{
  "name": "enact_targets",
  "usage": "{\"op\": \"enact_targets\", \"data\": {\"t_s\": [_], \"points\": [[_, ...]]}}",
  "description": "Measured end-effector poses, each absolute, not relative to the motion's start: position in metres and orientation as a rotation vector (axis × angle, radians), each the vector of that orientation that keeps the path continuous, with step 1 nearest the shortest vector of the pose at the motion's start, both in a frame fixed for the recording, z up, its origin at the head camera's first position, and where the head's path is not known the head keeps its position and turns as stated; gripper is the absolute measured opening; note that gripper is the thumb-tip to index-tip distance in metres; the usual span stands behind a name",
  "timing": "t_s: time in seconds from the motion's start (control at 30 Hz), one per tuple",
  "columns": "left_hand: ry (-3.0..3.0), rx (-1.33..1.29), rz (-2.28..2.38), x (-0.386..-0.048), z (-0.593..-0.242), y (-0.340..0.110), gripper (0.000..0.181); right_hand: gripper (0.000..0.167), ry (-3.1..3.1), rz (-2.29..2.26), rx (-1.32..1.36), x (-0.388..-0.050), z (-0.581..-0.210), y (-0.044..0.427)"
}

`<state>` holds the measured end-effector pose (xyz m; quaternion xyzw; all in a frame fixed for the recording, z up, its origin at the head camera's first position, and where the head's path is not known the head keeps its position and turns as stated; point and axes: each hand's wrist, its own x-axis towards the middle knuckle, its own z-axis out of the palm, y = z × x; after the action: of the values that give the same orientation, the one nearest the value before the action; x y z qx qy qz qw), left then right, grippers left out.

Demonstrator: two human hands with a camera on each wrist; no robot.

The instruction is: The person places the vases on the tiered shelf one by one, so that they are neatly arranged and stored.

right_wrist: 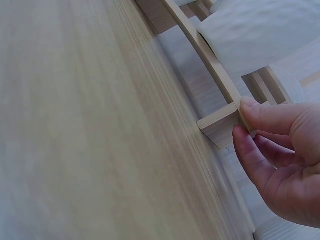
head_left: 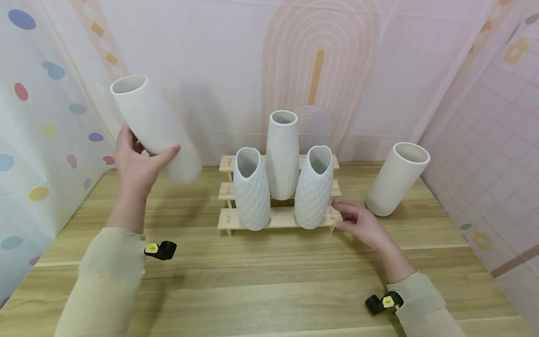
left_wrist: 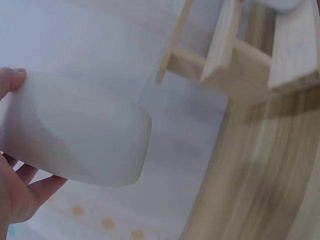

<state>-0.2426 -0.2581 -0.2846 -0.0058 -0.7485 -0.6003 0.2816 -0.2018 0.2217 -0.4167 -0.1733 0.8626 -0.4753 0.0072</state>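
My left hand [head_left: 136, 161] grips a smooth white vase [head_left: 157, 124] round its middle and holds it tilted in the air, left of a tiered wooden stand [head_left: 281, 217]. In the left wrist view the base of that vase [left_wrist: 100, 130] points toward the stand. My right hand [head_left: 360, 222] pinches the right end of the stand's lowest shelf between thumb and fingers, plain in the right wrist view at the shelf edge [right_wrist: 215, 70]. Two dimpled white vases, a left one [head_left: 252, 196] and a right one [head_left: 313, 192], stand on the front shelf. Behind them rises a taller white vase [head_left: 283, 154].
A ribbed white vase [head_left: 396, 180] stands on the wooden table [head_left: 269, 285], right of the stand and close to my right hand. Patterned cloth [head_left: 227, 61] hangs behind the table and along both sides.
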Motion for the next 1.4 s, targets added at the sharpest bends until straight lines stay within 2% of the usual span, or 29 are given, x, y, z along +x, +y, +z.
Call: {"op": "enact_targets", "data": {"t_s": [0.23, 0.53, 1.4], "points": [[-2.014, -0.142, -1.595, -0.246, -0.271, -0.229, 0.082, 0.045, 2.698, -1.481, -0.553, -0.202, -0.417, 0.222], [-2.091, -0.167, -1.579, -0.257, -0.268, -0.204, 0.08, 0.045, 2.7, -1.479, -0.556, -0.201, -0.417, 0.221], [-2.165, -0.234, -1.531, -0.276, -0.268, -0.167, 0.079, 0.046, 2.704, -1.472, -0.538, -0.202, -0.416, 0.223]]}}
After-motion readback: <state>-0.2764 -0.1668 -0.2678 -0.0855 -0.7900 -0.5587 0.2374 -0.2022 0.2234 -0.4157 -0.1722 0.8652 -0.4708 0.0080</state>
